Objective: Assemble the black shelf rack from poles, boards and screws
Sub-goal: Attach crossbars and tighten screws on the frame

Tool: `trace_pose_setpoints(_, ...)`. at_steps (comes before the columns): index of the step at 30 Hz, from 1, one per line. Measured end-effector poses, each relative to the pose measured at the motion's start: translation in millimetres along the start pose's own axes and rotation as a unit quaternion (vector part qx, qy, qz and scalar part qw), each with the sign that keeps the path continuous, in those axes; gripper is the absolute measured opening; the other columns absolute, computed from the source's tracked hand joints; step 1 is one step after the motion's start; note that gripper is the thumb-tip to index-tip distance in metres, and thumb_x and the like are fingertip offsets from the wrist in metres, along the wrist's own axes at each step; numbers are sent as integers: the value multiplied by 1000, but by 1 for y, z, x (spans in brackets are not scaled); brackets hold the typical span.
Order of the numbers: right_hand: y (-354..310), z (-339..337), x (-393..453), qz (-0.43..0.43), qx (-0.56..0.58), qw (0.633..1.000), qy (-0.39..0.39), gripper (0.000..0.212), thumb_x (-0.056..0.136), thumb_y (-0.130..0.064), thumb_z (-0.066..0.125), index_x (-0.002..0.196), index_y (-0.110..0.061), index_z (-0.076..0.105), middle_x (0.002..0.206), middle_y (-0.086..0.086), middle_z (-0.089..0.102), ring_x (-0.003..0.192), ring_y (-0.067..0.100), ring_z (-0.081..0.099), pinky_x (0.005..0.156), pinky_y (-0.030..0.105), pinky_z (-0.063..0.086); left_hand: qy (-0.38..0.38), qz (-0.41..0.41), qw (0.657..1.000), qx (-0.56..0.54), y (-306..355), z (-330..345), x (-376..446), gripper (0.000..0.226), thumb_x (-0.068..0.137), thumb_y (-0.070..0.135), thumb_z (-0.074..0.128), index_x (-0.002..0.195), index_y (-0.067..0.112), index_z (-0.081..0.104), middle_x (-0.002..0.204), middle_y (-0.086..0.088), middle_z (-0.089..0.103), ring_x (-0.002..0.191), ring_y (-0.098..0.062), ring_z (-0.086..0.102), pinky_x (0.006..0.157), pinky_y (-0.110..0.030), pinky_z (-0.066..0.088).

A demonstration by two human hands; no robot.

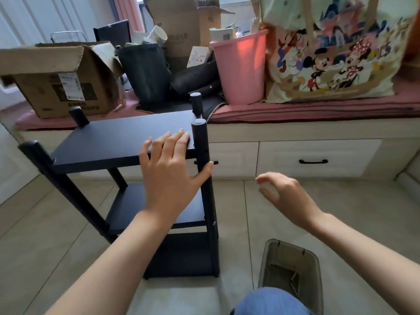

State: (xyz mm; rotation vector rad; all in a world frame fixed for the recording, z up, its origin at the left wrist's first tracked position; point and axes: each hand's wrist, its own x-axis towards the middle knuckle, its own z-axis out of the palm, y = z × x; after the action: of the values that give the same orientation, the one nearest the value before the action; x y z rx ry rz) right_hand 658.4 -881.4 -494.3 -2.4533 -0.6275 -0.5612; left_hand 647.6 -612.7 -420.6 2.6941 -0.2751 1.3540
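Observation:
The black shelf rack [109, 137] stands upright on the tiled floor, with three boards between black corner poles. My left hand [169, 169] lies flat on the right end of the top board, fingers straight, and its thumb reaches round the near right pole [205, 196]. My right hand [281, 194] hovers in the air to the right of that pole, fingers loosely curled and holding nothing. The lower boards [188, 212] are partly hidden behind my left forearm.
A grey plastic tray [268, 264] with small metal parts sits on the floor by my knee. Behind the rack a cushioned bench [318, 110] carries a cardboard box [61, 83], a black bin [145, 71], a pink bucket [241, 71] and a cartoon bag [336, 48]. White drawers [313, 155] lie below.

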Motion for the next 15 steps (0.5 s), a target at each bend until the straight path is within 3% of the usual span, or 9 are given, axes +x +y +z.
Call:
trace_pose_setpoints(2, 21, 17, -27, 40, 6, 998, -39, 20, 89, -14, 71, 108, -11, 70, 104, 2, 72, 96, 14, 68, 87, 30, 55, 16, -4, 1000, 11, 5, 2, -1, 66, 85, 58, 61, 125, 6, 64, 130, -8, 64, 125, -31, 55, 112, -49, 28)
trace_pose_setpoints(4, 43, 39, -55, 91, 10, 991, -96, 17, 88, -18, 72, 104, -14, 71, 100, -2, 72, 92, 9, 67, 82, 25, 55, 29, -13, 999, 19, 9, 4, -2, 62, 85, 55, 63, 123, 6, 63, 128, -10, 63, 123, -32, 55, 111, -50, 31)
trace_pose_setpoints(9, 94, 100, -118, 239, 40, 946, -215, 7, 90, -17, 69, 90, -23, 67, 87, -4, 69, 89, 17, 69, 68, 15, 43, 55, -22, 998, 21, 13, 9, -3, 59, 85, 52, 62, 121, 6, 63, 124, -12, 62, 119, -34, 54, 108, -51, 32)
trace_pose_setpoints(12, 116, 134, -143, 300, 7, 918, -261, 7, 90, -19, 68, 95, -25, 67, 98, -2, 71, 98, 18, 67, 70, 19, 39, 60, -23, 998, 28, 11, 12, -4, 60, 86, 55, 62, 121, 6, 62, 124, -12, 62, 118, -34, 53, 106, -48, 31)
trace_pose_setpoints(15, 131, 161, -161, 366, -40, 866, -338, 11, 92, -20, 65, 90, -24, 55, 111, 4, 69, 106, 20, 65, 72, 22, 38, 64, -24, 997, 31, 10, 14, -4, 61, 85, 57, 62, 121, 7, 61, 123, -11, 61, 116, -33, 52, 104, -43, 29)
